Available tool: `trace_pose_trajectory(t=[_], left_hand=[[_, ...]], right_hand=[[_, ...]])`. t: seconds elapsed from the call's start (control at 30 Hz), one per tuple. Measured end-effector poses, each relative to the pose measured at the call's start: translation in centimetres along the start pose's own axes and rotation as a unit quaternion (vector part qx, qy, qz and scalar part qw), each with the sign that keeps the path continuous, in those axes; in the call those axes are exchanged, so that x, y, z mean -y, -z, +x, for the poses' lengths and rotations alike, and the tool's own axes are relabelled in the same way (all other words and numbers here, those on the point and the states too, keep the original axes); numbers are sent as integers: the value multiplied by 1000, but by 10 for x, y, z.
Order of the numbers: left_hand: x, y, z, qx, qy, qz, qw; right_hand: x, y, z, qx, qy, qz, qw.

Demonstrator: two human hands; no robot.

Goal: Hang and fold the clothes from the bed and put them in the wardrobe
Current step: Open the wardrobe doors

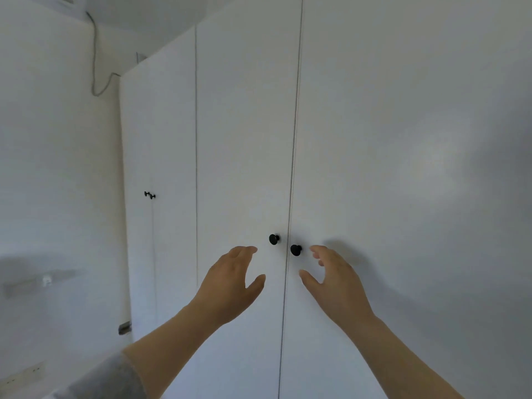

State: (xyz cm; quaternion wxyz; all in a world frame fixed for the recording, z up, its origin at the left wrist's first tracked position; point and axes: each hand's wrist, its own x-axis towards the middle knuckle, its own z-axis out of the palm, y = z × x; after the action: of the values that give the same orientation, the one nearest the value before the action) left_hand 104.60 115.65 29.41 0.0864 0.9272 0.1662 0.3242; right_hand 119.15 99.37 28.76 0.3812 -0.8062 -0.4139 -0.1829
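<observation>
A tall white wardrobe fills the view, its two middle doors (244, 139) closed. Each door carries a round black knob: the left knob (274, 239) and the right knob (296, 250). My left hand (233, 283) is raised just left of and below the left knob, fingers relaxed, holding nothing. My right hand (334, 277) hovers just right of the right knob, fingers loosely spread, holding nothing. Neither hand touches a knob. No clothes or bed are in view.
Further left stands another closed pair of wardrobe doors with small black knobs (149, 194). A white wall (57, 168) runs along the left, with a grey cable (95, 67) hanging from near the ceiling and a small fitting (46, 280) low on it.
</observation>
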Motion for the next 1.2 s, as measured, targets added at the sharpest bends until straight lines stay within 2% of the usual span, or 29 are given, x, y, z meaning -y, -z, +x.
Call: trace_pose_trajectory(t=[0.13,0.37,0.63,0.87,1.03,1.2], left_hand=[[29,-11,32,13,-33,-25,999],[49,-43,59,11,-69,-60,996],[68,-53,100,-30,-144,-22,989],[77,-66,134,-8,-211,-19,977],[91,-78,151,64,-234,12,970],[107,-86,160,87,-266,-3,960]], right_hand=[[8,-24,11,-25,-35,-7,999],[4,-46,33,-35,-40,-26,998],[6,-66,49,-79,-32,-41,996],[14,-82,48,-121,-55,-80,988],[24,-97,42,-171,-106,-97,975],[36,-115,41,-211,-166,-101,958]])
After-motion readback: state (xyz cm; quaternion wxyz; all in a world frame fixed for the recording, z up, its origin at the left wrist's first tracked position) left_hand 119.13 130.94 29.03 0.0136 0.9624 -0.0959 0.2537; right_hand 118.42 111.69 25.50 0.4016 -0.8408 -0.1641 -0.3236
